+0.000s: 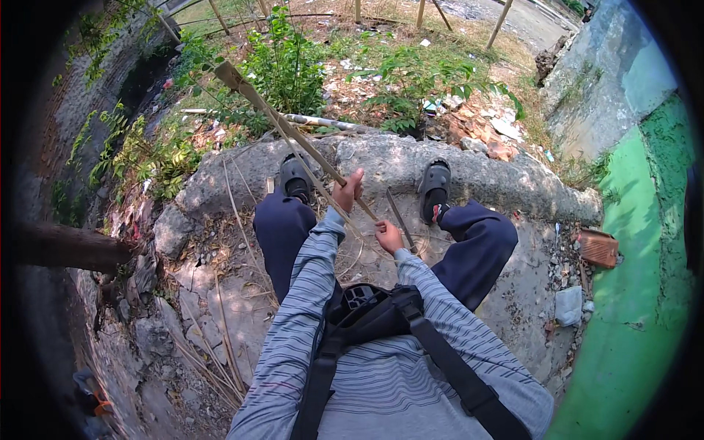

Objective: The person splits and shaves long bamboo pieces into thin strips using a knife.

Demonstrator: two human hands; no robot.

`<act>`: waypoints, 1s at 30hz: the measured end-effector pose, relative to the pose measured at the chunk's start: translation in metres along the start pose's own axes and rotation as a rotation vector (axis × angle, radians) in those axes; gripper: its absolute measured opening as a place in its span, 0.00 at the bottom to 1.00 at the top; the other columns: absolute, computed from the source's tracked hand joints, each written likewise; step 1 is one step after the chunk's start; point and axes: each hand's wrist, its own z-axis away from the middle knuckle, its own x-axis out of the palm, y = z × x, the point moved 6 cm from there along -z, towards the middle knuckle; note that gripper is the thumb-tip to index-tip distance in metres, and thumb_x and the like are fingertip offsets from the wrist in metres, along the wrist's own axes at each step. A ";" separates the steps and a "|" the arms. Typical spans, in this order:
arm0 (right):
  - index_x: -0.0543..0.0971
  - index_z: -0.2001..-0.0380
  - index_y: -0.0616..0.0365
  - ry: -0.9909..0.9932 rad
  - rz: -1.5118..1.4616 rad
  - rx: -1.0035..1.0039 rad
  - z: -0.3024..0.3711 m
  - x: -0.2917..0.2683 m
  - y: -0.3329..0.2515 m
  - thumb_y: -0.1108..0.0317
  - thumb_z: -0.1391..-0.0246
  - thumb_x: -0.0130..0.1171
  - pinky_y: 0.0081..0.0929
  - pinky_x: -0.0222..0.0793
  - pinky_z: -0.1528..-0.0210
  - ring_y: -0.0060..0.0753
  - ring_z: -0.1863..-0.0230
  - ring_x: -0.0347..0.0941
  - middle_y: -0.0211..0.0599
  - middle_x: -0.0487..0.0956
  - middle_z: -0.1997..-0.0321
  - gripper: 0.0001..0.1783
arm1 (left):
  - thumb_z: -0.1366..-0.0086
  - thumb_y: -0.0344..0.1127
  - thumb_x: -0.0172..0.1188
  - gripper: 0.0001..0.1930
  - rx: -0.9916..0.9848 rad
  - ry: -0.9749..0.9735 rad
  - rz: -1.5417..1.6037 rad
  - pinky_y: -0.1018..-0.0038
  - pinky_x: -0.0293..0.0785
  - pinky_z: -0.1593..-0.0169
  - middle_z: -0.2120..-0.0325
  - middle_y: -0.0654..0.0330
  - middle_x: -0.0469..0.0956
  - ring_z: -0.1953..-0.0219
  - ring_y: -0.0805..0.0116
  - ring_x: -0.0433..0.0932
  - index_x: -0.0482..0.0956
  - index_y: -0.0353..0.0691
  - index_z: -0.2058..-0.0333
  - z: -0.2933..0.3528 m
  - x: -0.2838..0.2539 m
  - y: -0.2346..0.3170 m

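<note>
My left hand (348,192) is closed around a long tan bamboo strip (293,133), its thumb pointing up along it. The strip slants away to the upper left, where its far end is thicker. Beside it runs a thinner sliver (292,145), which seems partly split from it. My right hand (389,236) pinches the strip's near end, just below and right of the left hand. A dark, narrow blade (397,213) shows just beyond the right hand, between my feet; its handle is hidden, and I cannot tell whether it lies on the ground.
Thin bamboo strips (229,337) lie on the broken concrete to the left. A rough concrete kerb (469,180) runs under my shoes. At right are a reddish brick-like block (598,248), a pale lump (568,305) and a green wall (623,308). Plants (286,73) and litter lie beyond.
</note>
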 end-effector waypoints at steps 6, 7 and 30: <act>0.73 0.43 0.56 0.059 -0.061 -0.117 0.003 -0.012 -0.074 0.70 0.48 0.60 0.34 0.77 0.52 0.41 0.56 0.81 0.44 0.80 0.49 0.26 | 0.32 0.46 0.60 0.27 0.034 -0.002 0.013 0.73 0.43 0.82 0.92 0.73 0.54 0.89 0.81 0.50 0.61 0.50 0.88 0.005 -0.023 -0.006; 0.75 0.46 0.56 0.091 -0.084 -0.219 0.005 -0.012 -0.088 0.70 0.47 0.61 0.35 0.76 0.54 0.41 0.57 0.81 0.43 0.80 0.51 0.23 | 0.32 0.46 0.60 0.27 0.040 0.006 0.011 0.73 0.43 0.82 0.92 0.73 0.54 0.89 0.81 0.50 0.61 0.50 0.88 0.005 -0.024 -0.007; 0.81 0.50 0.54 0.159 -0.062 -0.114 -0.048 -0.039 0.027 0.70 0.51 0.57 0.37 0.74 0.47 0.46 0.51 0.80 0.48 0.82 0.53 0.22 | 0.34 0.52 0.60 0.27 0.014 -0.083 -0.509 0.67 0.54 0.79 0.89 0.69 0.61 0.83 0.78 0.58 0.69 0.36 0.85 0.019 0.050 0.008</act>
